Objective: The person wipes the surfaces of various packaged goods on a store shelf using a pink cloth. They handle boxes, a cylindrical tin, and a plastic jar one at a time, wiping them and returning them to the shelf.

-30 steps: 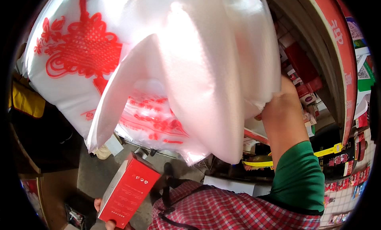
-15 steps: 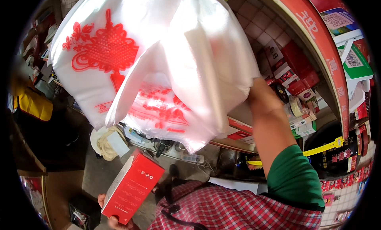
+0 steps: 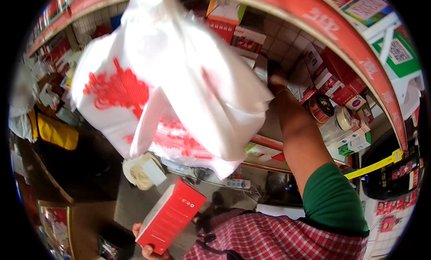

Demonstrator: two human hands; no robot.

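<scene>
My left hand [image 3: 150,251], low in the view, is closed around the bottom end of a red box [image 3: 175,219] with a white side, which is tilted to the right. My right arm stretches forward into the shelf under the counter. There my right hand [image 3: 278,78] is in shadow beside some boxes, its fingers too dark to make out. A bunch of white plastic bags [image 3: 197,80] with red printing hangs in front of me, left of the right forearm, and covers much of the shelf.
A curved red counter edge [image 3: 359,58] runs above the shelf. Red boxes [image 3: 332,78], a round dark-lidded jar [image 3: 321,108] and a tape roll [image 3: 345,118] stand right of my forearm. A yellow strap [image 3: 375,165] lies at right; a power strip [image 3: 238,183] is below.
My right hand has come out from behind the bags and now shows among the shelf boxes. The view has shifted, so the bags appear smaller. My left hand still holds the red box.
</scene>
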